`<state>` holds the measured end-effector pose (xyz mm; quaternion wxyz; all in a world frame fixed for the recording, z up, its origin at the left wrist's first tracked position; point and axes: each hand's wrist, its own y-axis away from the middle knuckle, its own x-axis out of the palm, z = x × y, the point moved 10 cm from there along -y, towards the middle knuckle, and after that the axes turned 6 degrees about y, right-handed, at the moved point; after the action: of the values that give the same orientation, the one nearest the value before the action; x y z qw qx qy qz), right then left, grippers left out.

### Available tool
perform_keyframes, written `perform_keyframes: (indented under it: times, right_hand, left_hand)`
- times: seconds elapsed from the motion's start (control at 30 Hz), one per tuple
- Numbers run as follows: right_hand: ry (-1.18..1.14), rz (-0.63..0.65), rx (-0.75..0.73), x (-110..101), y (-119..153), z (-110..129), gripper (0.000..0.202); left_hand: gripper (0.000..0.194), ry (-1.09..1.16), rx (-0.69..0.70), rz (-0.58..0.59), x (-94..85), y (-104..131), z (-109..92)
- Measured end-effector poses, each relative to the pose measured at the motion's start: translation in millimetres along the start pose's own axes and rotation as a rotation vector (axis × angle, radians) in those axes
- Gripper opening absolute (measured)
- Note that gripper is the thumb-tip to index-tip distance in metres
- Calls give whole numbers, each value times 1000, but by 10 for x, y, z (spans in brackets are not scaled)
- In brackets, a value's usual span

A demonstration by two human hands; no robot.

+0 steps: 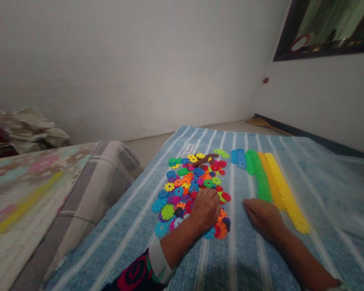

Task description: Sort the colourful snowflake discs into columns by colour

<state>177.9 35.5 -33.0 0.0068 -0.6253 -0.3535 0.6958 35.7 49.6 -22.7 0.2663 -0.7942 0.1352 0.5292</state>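
Observation:
A pile of flower-shaped plastic discs (pixel 168 211) in many colours lies on the blue striped cloth. My left hand (pixel 205 209) rests on the pile's right side, its fingers curled down among the discs. Its fingertips are hidden, so what it pinches cannot be made out. To the right, my right hand (pixel 264 217) is closed above the cloth, and anything inside it is hidden. Just beyond it, overlapping discs form a green row (pixel 261 182), an orange row (pixel 271 182) and a long yellow row (pixel 286 194). A short blue row (pixel 240 159) lies left of the green one.
The blue cloth (pixel 124 242) with white stripes covers the surface under the discs. A few lime discs (pixel 221 153) lie at the pile's far edge. Clear plastic (pixel 348 194) lies at right. A covered bed-like surface (pixel 75 194) stands at left, and a wall (pixel 139 72) rises behind.

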Motion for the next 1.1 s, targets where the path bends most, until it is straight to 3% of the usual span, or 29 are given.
perform_keyframes:
  times: [0.47, 0.87, 1.0, 1.1]
  right_hand:
    - [15, 46, -3, 108, 32, 0, 30]
    - [-3, 49, 10, 134, 29, -6, 28]
    - [-16, 33, 24, 113, 21, -16, 29]
    - [-29, 18, 34, 97, 11, -22, 29]
  left_hand:
    - [14, 48, -11, 40, 76, 16, 24]
    - [15, 63, -34, 6, -21, -2, 166]
    - [15, 81, -46, -17, -135, -68, 264]
    - [19, 42, -106, -39, -348, -232, 531]
